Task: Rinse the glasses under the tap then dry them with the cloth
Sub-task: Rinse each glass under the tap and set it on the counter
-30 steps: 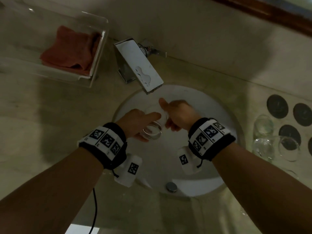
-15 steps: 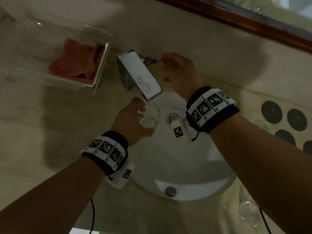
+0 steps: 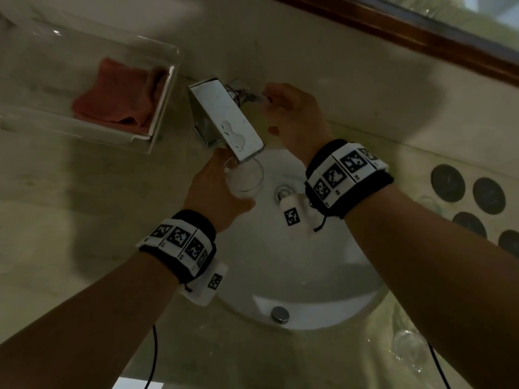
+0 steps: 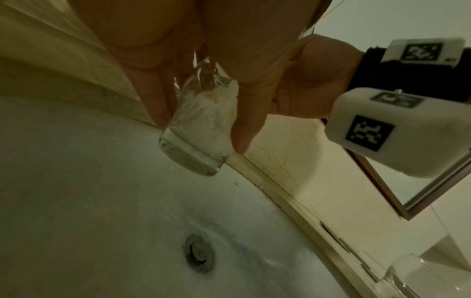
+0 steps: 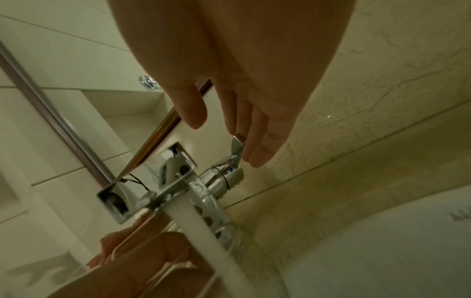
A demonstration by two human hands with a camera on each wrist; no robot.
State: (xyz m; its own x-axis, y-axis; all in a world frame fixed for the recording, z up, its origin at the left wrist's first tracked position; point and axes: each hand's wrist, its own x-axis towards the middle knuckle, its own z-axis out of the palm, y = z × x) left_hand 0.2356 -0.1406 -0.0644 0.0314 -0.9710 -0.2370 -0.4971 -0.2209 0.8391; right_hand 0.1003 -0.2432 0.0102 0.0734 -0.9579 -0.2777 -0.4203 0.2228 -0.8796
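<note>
A clear glass (image 3: 247, 179) sits just below the chrome tap spout (image 3: 227, 122), over the white sink (image 3: 280, 262). My left hand (image 3: 216, 189) grips it from the side, fingers curled round its wall. In the left wrist view, water (image 4: 206, 70) pours into the glass (image 4: 198, 129) and foams inside. My right hand (image 3: 295, 113) reaches the tap lever (image 3: 254, 96); in the right wrist view its straight fingers (image 5: 254, 153) rest on the lever (image 5: 237, 144), thumb apart. The red cloth (image 3: 120, 94) lies in a clear tray (image 3: 92, 133) at the back left.
More glasses (image 3: 410, 349) stand on the counter to the right of the sink, near several dark round coasters (image 3: 448, 182). The drain (image 4: 198, 254) lies below the held glass. A wood-framed mirror (image 3: 421, 32) runs along the back wall.
A second ago both hands held the glass low in the basin. My right hand has moved up to the lever, and my left has lifted the glass under the spout.
</note>
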